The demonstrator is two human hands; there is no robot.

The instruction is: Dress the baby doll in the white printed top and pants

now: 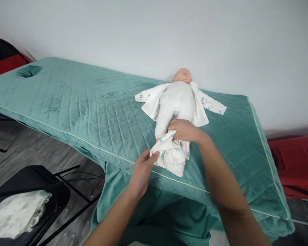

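Left hand (pixel 144 167) pinches printed garment (pixel 172 155) at nine o'clock; right hand (pixel 183 130) grips edge at one, below doll (pixel 178 99). Cloth looks light, limp from here; edges likely best hold.

On my feed, a black chair (pixel 28 176) at lower left carries a pale patterned cloth (pixel 19 213). I also see grey floor (pixel 12 140), red plastic (pixel 294 164) at right, and a pale wall (pixel 105 34) behind.

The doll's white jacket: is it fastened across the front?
No, the white jacket lies spread open to either side of the doll, leaving its white torso uncovered.
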